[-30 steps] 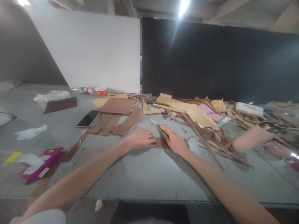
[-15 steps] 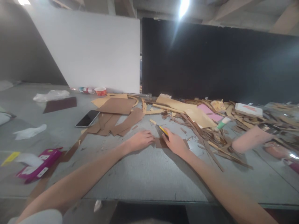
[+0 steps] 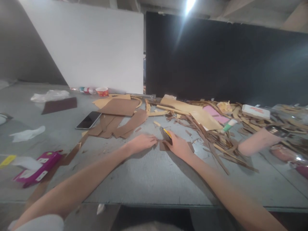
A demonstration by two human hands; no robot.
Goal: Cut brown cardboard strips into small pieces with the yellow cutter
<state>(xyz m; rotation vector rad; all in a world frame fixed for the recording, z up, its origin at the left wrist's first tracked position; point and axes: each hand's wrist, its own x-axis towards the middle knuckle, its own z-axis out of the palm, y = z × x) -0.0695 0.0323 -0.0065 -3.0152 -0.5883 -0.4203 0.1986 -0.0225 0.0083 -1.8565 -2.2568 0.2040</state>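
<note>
My right hand [image 3: 180,146] is closed around a yellow-and-black utility knife [image 3: 166,133], whose front end points away and to the left. Under that hand lies a small flat brown piece [image 3: 164,146], cardboard or leather by its look, partly covered by the fingers. My left hand [image 3: 143,141] rests low over the table just left of this piece. Its fingers stretch toward the piece, with a small gap between, and nothing shows in them. A small tan strip [image 3: 157,123] lies beyond the knife.
Brown sheets [image 3: 120,106] and a phone [image 3: 89,120] lie at the left. Strips and scraps [image 3: 209,141] pile up on the right, near a pink tumbler [image 3: 257,142] and a green-and-white tube [image 3: 229,125]. A magenta pack [image 3: 42,166] sits at left front.
My left hand has drawn slightly left, off the small brown piece, showing more of its left edge. My right hand keeps the knife in nearly the same place. The view has tilted slightly.
</note>
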